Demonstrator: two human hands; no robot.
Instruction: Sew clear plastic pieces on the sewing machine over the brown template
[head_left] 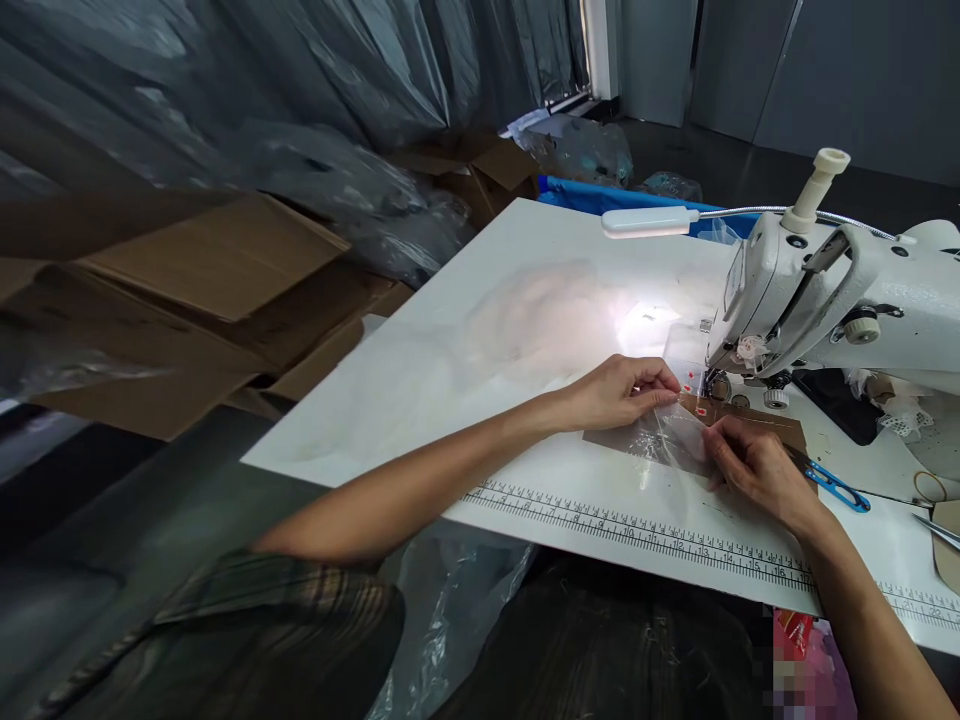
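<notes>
My left hand point(619, 392) is closed in a pinch on a thin see-through sheet point(679, 432), just left of the needle area of a white sewing machine point(772, 300). My right hand point(750, 465) also pinches the sheet, at its lower right edge. The sheet looks like clear film or sheer fabric; I cannot tell which. Small red marks point(700, 411) show close to the presser foot. Under the sheet lies a brown strip point(772, 425) on the machine bed. Blue-handled thread snips point(836, 488) lie right beside my right hand, their blades partly behind it.
A ruler scale point(630, 535) runs along the front edge of the white table point(427, 370). A lit lamp point(649, 222) hangs over it. Open cardboard boxes point(210, 260) and plastic bags stand at left. Metal blades point(937, 530) poke in at the right edge.
</notes>
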